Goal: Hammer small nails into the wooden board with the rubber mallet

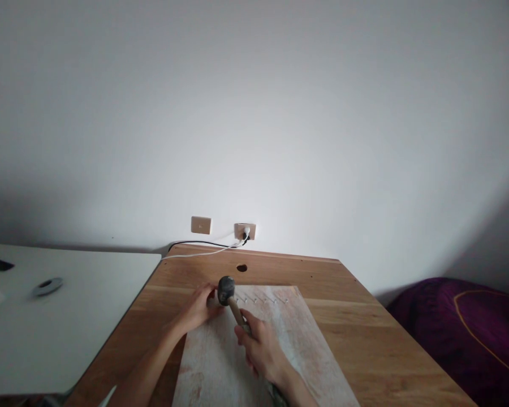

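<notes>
A pale whitewashed board (pixel 288 345) lies on a wooden desk (pixel 365 333). My right hand (pixel 261 347) is closed round the wooden handle of a hammer (pixel 229 298), whose dark head is raised near the board's far left corner. My left hand (pixel 200 308) rests at that far left corner of the board, fingers curled by the hammer head; whether it pinches a nail I cannot make out. A row of several small nails (pixel 263 298) stands along the board's far edge, to the right of the hammer head.
A white table (pixel 85 316) adjoins the desk on the left, with a roll of tape (pixel 47 286) on it. Two wall plates (pixel 244 230) sit behind the desk, one with a plug and cables. The desk has a round hole (pixel 241 268). A purple cushion (pixel 462 333) lies at right.
</notes>
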`<state>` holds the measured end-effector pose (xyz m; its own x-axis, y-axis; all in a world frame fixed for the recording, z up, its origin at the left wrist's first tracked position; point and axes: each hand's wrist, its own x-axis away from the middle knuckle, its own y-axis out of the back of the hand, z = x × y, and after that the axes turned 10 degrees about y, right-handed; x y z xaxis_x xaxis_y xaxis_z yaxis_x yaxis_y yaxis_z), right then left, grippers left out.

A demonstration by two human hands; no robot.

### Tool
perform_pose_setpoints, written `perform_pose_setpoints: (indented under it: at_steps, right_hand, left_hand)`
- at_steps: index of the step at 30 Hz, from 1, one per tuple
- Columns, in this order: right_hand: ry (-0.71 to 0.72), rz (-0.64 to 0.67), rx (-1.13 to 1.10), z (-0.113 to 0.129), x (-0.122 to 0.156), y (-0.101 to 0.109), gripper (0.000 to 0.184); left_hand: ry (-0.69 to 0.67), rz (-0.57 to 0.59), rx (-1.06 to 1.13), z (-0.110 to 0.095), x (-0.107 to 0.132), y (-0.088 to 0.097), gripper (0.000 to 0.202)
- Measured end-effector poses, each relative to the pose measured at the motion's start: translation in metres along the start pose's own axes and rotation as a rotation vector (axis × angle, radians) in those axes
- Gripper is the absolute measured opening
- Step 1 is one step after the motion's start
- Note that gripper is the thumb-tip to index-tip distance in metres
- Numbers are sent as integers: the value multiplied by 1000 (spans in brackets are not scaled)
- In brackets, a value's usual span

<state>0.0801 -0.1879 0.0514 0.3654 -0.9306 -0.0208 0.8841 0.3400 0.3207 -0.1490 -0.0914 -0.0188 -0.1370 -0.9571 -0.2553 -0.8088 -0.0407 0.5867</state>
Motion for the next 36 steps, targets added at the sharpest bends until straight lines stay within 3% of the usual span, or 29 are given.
perform_pose_setpoints:
  at_steps: [5,13,19,23,28,34,36]
  right_hand:
    - [-19,-96,-36,-11,4,7,56]
    - [-4,-113,-61,-16,10,14,57]
    - [33,-90,-89,-3,5,4,59]
    - [29,-80,-70,-4,1,-5,64]
    - [-6,17,3,-14,-3,-9,66]
    - [-55,-100,-50,-18,13,-6,74]
    - [-92,-96,-48,-22,22,-3,77]
  left_hand:
    - [-24,-39,1,0,-3,-5,16]
    - [-66,8,13,-16,-2,2,18]
    - [-33,8,3,-6,-2,-1,10]
    - [13,-48,-24,1,-1,-3,39]
    - [37,-24,0,3,0,-4,43]
    - [16,-52,-23,3,-3,-8,11]
    - [-2,-45,-23,0,-3,-8,11]
